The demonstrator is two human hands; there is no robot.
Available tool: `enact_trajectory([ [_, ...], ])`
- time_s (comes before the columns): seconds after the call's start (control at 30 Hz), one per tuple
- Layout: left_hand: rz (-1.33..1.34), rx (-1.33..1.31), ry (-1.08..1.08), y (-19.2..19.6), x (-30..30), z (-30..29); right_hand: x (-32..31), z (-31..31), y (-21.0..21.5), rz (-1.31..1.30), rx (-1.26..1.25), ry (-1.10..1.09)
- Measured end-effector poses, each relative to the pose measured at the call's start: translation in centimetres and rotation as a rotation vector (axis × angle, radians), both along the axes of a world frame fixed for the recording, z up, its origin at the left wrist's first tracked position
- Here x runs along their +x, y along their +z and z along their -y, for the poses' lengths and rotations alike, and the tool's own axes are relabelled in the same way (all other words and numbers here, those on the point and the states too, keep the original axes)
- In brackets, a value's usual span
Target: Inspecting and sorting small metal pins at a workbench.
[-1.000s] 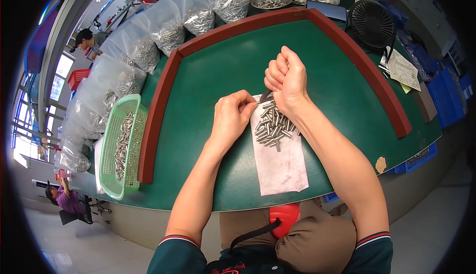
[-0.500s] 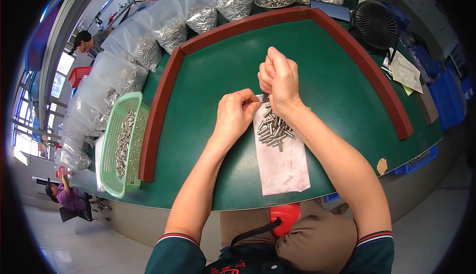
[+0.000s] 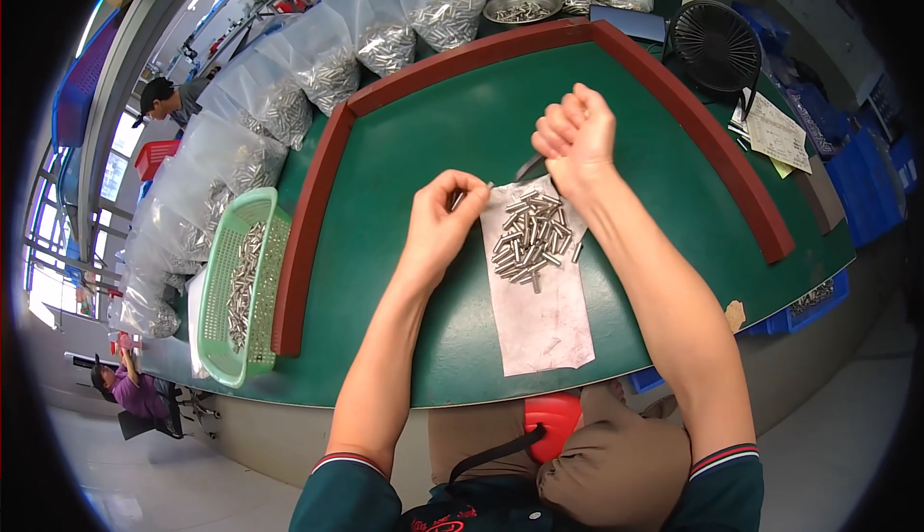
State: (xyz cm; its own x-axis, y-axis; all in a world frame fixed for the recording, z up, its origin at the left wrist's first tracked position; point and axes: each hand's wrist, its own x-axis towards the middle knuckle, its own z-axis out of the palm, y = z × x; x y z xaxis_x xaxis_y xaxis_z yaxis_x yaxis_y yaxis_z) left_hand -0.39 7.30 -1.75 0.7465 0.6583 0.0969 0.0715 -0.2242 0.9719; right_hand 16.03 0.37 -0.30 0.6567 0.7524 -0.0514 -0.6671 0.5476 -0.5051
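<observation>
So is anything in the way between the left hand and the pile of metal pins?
Nothing that shows: just bare pale sheet between the left hand and the pile of metal pins. The dark tool in the right hand is past the pile's far end.

Just below the black fan [image 3: 714, 46], paper sheets [image 3: 778, 135]; to lower right of it, blue bins [image 3: 869, 195]; far left of it, red crate [image 3: 154, 159].

Bright, even indoor light on my feed, windows [image 3: 123, 152] blown white at far left, pale sheen on green tabletop [image 3: 452, 335], glints off metal pins [image 3: 527, 241], straight lines bowing, rim falling black, I find distant detail soft.
</observation>
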Motion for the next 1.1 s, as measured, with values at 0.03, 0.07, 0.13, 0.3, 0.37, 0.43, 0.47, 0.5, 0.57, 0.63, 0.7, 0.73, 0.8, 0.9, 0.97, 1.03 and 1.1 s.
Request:
enact_trajectory([
  [0.03,0.072,-0.332,-0.03,0.6,-0.2,-0.2,1.3,0.4,-0.7,-0.07,0.007,-0.005],
  [0.07,0.226,-0.604,-0.099,1.1,-0.4,-0.6,2.0,0.7,-1.0,-0.149,0.016,-0.019],
  [0.13,0.373,-0.9,-0.177,0.3,-1.1,-1.7,2.9,0.6,-1.5,-0.237,0.024,-0.035],
  [0.3,0.301,-0.893,-0.028,1.3,-0.4,-0.3,3.2,0.6,-2.1,-0.263,0.014,-0.024],
  [0.37,0.238,-0.664,-0.116,0.8,-0.7,-0.7,3.0,0.7,-2.2,-0.263,0.028,-0.01],
  [0.43,0.011,-0.187,-0.046,0.3,-0.4,-0.6,3.0,0.8,-2.1,-0.253,0.02,-0.008],
  [0.47,-0.098,0.109,0.013,0.2,-0.1,0.0,2.9,0.8,-2.1,-0.247,0.012,-0.004],
  [0.5,-0.183,0.316,0.029,0.3,-0.1,0.2,2.9,0.7,-2.1,-0.247,0.012,-0.003],
  [0.57,-0.255,0.42,-0.026,0.3,0.1,0.8,2.8,0.7,-2.1,-0.219,-0.002,0.003],
  [0.63,-0.286,0.449,-0.04,0.4,0.3,1.1,2.8,0.7,-2.1,-0.217,-0.005,0.005],
  [0.7,-0.281,0.492,-0.043,0.5,0.4,1.3,2.8,0.7,-2.0,-0.217,-0.01,0.005],
  [0.73,-0.282,0.492,-0.045,0.5,0.4,1.4,2.7,0.7,-2.0,-0.205,-0.017,0.006],
  [0.8,-0.274,0.471,-0.049,0.7,0.4,1.4,2.6,0.7,-2.0,-0.194,-0.023,0.008],
  [0.9,-0.3,0.522,-0.071,1.0,0.3,1.4,2.7,0.7,-1.9,-0.191,-0.023,0.013],
  [0.97,-0.202,0.3,-0.019,0.7,0.2,0.8,2.7,0.7,-1.9,-0.194,-0.02,0.011],
  [1.03,-0.022,-0.178,-0.04,1.0,0.0,0.3,2.8,0.8,-2.0,-0.195,-0.02,0.012],
  [1.1,0.146,-0.662,-0.137,1.3,-0.8,-0.6,2.8,0.7,-2.2,-0.197,-0.015,0.015],
])
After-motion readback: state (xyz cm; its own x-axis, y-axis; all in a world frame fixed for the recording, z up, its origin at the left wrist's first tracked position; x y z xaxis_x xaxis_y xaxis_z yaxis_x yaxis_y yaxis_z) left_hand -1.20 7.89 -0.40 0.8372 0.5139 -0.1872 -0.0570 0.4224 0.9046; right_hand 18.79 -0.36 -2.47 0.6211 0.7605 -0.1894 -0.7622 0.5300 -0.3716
